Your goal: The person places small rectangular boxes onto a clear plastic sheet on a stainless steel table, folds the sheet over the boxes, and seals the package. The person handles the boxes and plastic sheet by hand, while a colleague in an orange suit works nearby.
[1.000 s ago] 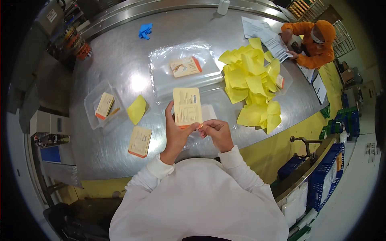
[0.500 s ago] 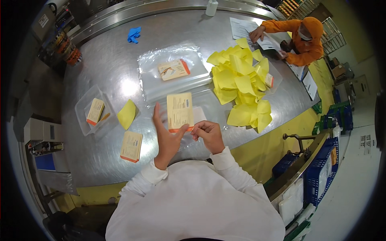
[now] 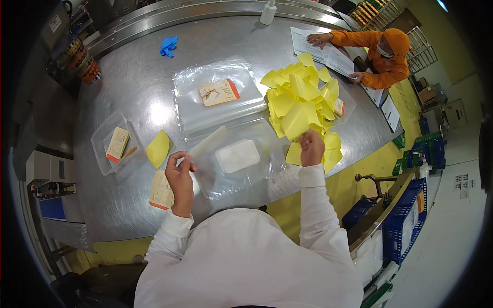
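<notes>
My left hand [image 3: 181, 179] is closed at one end of a pale, narrow flat piece [image 3: 209, 141], seen nearly edge-on; its kind is unclear. My right hand [image 3: 311, 148] pinches a yellow sheet [image 3: 297, 122] at the near side of a heap of curled yellow sheets [image 3: 285, 100]. Between my hands a white rounded rectangular pad [image 3: 238, 156] lies on a clear plastic bag [image 3: 210, 179]. Partly behind my left wrist is a printed cream card [image 3: 160, 191] with an orange edge. A single yellow sheet [image 3: 158, 149] lies left of that hand.
Beyond lie stacked clear bags [image 3: 192, 118] with a printed card [image 3: 219, 93] on top. A clear tub [image 3: 100, 136] at left holds cards [image 3: 118, 143]. Blue gloves [image 3: 168, 46] and a spray bottle [image 3: 268, 12] sit farther back. A person in orange [image 3: 393, 56] handles papers [image 3: 339, 62].
My hands have moved apart, and the printed card no longer shows face-up between them. The white pad is uncovered. My right hand has gone right and taken hold of a yellow sheet.
</notes>
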Available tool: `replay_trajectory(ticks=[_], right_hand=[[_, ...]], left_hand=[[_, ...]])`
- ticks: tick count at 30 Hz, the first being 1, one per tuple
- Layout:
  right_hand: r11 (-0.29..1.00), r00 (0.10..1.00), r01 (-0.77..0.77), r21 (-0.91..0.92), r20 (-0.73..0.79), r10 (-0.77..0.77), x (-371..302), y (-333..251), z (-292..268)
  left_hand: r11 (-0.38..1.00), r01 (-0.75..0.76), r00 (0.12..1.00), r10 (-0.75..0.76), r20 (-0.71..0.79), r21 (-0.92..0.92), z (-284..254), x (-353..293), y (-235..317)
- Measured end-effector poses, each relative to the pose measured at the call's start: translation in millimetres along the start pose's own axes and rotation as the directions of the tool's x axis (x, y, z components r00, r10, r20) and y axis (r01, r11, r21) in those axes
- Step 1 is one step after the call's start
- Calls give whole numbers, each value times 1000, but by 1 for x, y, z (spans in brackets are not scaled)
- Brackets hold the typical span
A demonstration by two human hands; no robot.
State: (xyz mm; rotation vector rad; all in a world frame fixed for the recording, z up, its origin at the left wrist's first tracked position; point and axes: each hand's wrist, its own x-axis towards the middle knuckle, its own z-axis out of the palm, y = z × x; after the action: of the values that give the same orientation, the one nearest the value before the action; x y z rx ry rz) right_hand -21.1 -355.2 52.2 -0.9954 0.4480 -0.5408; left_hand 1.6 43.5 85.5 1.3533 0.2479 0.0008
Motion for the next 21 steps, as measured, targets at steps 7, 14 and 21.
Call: replay_trajectory(ticks=[7,14,21], right_hand=[[795,852,-441,-418,83,516,-74,-1,58],[777,869,-295,-557,183,461,-101,33,36],[792,987,6,-610,131,94,-60,72,18]], left_hand=[[974,-209,911,227,344,-89,24,-27,-7],[815,-537,655,239,717,219,7,-31,-10],[578,-500,842,149,518,646,1,-9,-46]])
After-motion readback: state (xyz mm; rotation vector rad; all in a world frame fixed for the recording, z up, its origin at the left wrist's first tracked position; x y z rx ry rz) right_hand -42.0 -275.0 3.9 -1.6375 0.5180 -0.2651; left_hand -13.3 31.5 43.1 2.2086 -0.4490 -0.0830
